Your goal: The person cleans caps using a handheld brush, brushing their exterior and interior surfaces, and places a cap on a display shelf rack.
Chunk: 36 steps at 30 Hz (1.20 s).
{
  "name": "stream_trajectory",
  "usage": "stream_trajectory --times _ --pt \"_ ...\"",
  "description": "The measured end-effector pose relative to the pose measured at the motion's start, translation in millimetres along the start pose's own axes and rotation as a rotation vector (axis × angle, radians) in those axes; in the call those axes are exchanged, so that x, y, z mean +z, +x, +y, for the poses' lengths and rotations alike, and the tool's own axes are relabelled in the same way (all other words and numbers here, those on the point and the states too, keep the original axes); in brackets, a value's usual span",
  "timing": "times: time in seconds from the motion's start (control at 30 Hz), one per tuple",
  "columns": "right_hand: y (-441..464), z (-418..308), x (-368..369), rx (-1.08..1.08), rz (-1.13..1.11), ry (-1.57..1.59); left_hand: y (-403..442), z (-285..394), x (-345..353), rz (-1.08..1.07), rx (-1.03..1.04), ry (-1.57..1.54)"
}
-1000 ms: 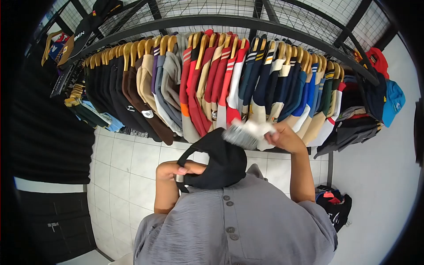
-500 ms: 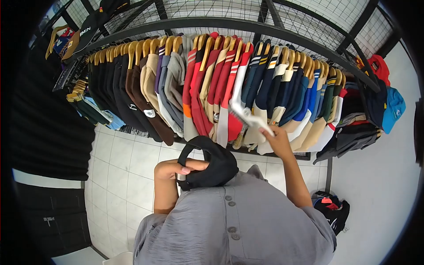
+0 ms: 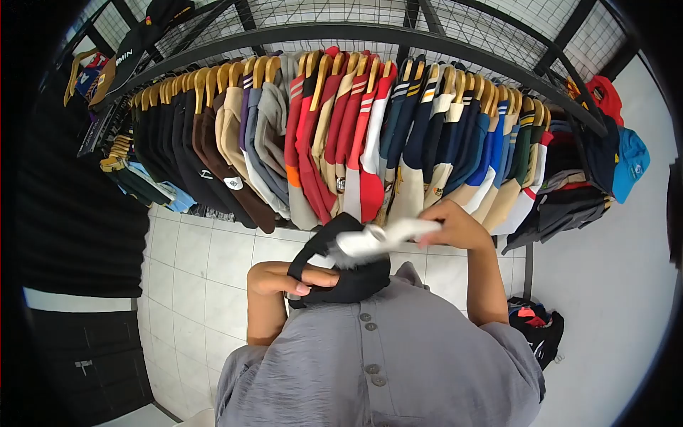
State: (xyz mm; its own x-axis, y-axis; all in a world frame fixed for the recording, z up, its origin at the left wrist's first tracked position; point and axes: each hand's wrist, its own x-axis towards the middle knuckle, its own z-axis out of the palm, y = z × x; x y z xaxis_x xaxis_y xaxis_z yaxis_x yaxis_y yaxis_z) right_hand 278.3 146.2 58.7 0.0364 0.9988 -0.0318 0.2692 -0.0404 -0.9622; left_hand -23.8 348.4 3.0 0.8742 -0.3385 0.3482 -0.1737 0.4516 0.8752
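Note:
In front of my chest, my left hand (image 3: 292, 278) grips a black cap (image 3: 363, 281) by its back, near the strap opening, with the thumb outside. My right hand (image 3: 459, 226) is closed round the handle of a white brush (image 3: 380, 238), which is smeared by motion. The brush head lies over the upper side of the cap, bristles facing down; I cannot tell whether they touch the fabric. Part of the cap is hidden behind the brush.
A black rack (image 3: 313, 34) holds a long row of jackets (image 3: 341, 135) on wooden hangers. Caps hang at its left, and a blue cap (image 3: 631, 164) at its right. A dark bag (image 3: 537, 331) sits on the floor by the white wall. A black curtain (image 3: 71, 213) hangs at left.
My right hand has swung the brush down and left, from in front of the jackets to over the cap. My left hand keeps its hold, and the cap has barely moved.

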Motion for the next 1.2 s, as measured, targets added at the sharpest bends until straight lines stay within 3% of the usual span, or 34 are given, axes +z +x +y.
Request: stream_trajectory --times 0.07,0.13,0.17,0.23,0.27,0.3,0.37,0.4,0.43,0.5,0.6,0.63,0.7,0.73,0.83,0.93,1.0,1.03,1.07,1.1,1.17,1.2 --pt "6.5 -0.1 10.5 0.080 0.071 -0.068 -3.0 -4.0 -2.0 0.000 -0.079 0.028" --pt "12.1 -4.1 13.6 0.240 0.477 -0.525 -14.0 -21.6 -12.6 -0.003 -0.079 0.050" --pt "12.2 -2.0 12.0 0.235 0.478 -0.529 -9.3 -16.3 -9.1 -0.004 -0.076 0.056" --pt "9.0 6.0 10.7 0.066 0.608 -0.025 4.0 -3.1 2.9 0.170 0.015 -0.147" --pt "7.9 5.0 14.2 0.015 0.632 0.033 2.8 -5.2 6.7 0.283 -0.010 -0.269" --pt "6.9 3.0 18.4 0.017 0.629 0.035 16.6 5.3 11.9 0.329 0.004 -0.323" --pt "5.6 -4.9 27.7 -0.012 0.685 -0.075 9.7 -13.2 1.7 0.695 0.007 -0.334" --pt "6.6 -13.3 33.9 -0.029 0.696 -0.123 39.0 8.6 10.7 0.677 0.082 -0.350" --pt "8.8 -14.2 41.3 -0.030 0.694 -0.123 37.7 -4.1 0.3 0.808 0.150 -0.415" --pt "12.2 -13.9 57.3 0.087 0.629 -0.129 55.1 2.1 -1.4 0.771 0.298 -0.505" --pt "13.3 -10.5 74.6 0.165 0.310 -0.158 63.5 -3.8 -11.0 0.856 0.442 -0.626" --pt "13.5 -10.2 72.9 0.161 0.308 -0.159 54.9 -14.5 -20.8 0.913 0.510 -0.672" --pt "13.6 -7.5 70.9 0.118 0.248 0.031 58.1 -2.3 -15.5 0.814 0.543 -0.648" --pt "15.4 -3.6 75.2 0.034 0.370 0.086 59.4 1.7 -12.9 0.811 0.568 -0.667" --pt "20.6 -4.7 80.1 0.136 0.382 -0.020 67.3 10.8 -4.3 0.818 0.608 -0.695" --pt "10.8 3.9 91.9 0.054 0.245 -0.130 55.0 7.4 -9.4 0.898 0.615 -0.674" --pt "9.1 7.0 94.2 0.019 0.239 -0.116 54.0 9.4 -9.0 0.760 0.667 -0.680" --pt "10.7 13.1 98.4 -0.004 0.330 -0.076 54.3 9.6 -8.1 0.706 0.695 -0.713" --pt "11.7 17.0 104.0 -0.025 0.418 -0.032 53.5 5.8 -8.1 0.820 0.733 -0.789" --pt "18.1 16.9 106.0 0.005 0.473 -0.126 52.3 1.8 -11.2 0.724 0.764 -0.757" --pt "34.4 63.4 113.8 0.030 0.710 0.000 61.5 7.9 1.3 0.820 0.784 -0.763" --pt "37.7 70.7 107.0 0.031 0.719 -0.002 65.8 11.6 3.8 0.813 0.778 -0.767"
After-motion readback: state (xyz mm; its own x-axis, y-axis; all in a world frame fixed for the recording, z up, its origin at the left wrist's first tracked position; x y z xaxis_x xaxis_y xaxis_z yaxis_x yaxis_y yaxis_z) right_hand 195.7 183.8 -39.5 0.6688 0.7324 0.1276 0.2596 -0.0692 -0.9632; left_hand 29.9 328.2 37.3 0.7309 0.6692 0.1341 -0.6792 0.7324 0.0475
